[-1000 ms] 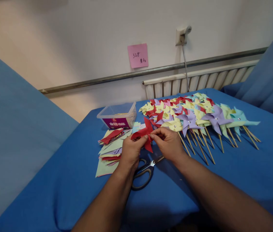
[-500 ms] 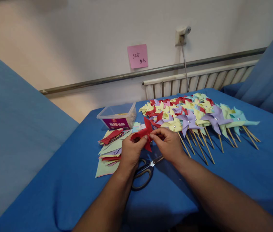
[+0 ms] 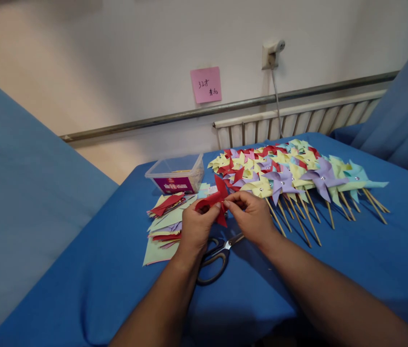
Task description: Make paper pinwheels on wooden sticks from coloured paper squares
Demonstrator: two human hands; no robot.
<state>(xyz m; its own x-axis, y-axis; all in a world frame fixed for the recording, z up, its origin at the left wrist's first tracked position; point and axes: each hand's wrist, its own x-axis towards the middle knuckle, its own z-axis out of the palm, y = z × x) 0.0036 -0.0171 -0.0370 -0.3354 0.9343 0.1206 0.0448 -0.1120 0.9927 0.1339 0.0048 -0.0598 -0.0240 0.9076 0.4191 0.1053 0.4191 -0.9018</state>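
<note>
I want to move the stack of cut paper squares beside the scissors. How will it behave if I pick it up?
The paper stack is probably light and floppy: thin sheets, some corners already curled. It lies fanned and uneven, so loose sheets would likely slide apart unless lifted from underneath. It cannot roll.

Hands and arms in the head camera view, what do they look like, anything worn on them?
The left hand and right hand are bare: no gloves, rings, watch or bands show. Both forearms are uncovered right down to the bottom edge of the picture, with no sleeve in view.
</note>
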